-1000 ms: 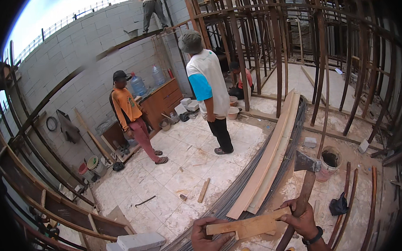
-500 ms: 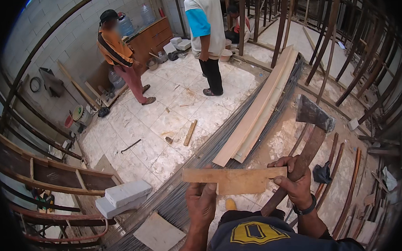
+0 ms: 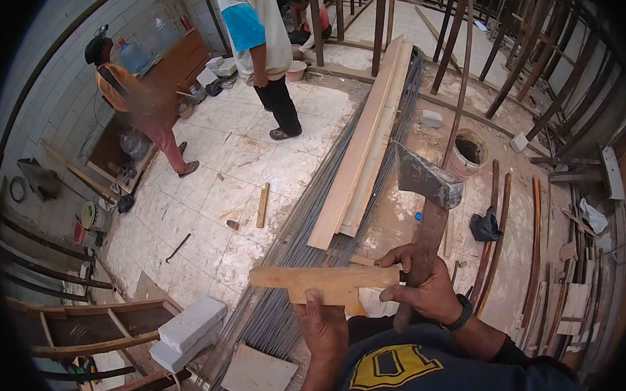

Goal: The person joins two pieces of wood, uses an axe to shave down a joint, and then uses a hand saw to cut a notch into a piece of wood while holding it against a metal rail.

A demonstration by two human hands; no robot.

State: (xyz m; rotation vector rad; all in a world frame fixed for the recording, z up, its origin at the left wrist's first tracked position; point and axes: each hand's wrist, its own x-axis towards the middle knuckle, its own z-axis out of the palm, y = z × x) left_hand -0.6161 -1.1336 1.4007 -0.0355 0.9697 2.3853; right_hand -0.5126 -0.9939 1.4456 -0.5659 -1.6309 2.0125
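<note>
My left hand (image 3: pixel 320 333) grips a short light wooden piece (image 3: pixel 323 282) from below, thumb against the face of its wider, stepped middle. My right hand (image 3: pixel 420 289) is closed round the dark wooden handle (image 3: pixel 428 239) of an axe and also pinches the right end of the wooden piece. The axe's wide dark metal head (image 3: pixel 425 179) points away from me, above the hand. Beyond the hands lie long pale boards (image 3: pixel 353 151) on a bundle of grey steel rods (image 3: pixel 277 325). A yellow boot shows partly behind the piece.
Two co-workers (image 3: pixel 267 63) (image 3: pixel 131 106) stand on the tiled floor (image 3: pixel 212 169); a third person (image 3: pixel 315 25) sits farther back. Pale blocks (image 3: pixel 192 322) lie at lower left. A bucket (image 3: pixel 467 155), black bag (image 3: pixel 484 225) and loose timber (image 3: pixel 532 255) lie right, among upright poles (image 3: pixel 453 39).
The view has tilted down and shifted. The wooden piece and both hands have moved left in the picture, both hands still gripping. The co-worker in orange has changed posture slightly.
</note>
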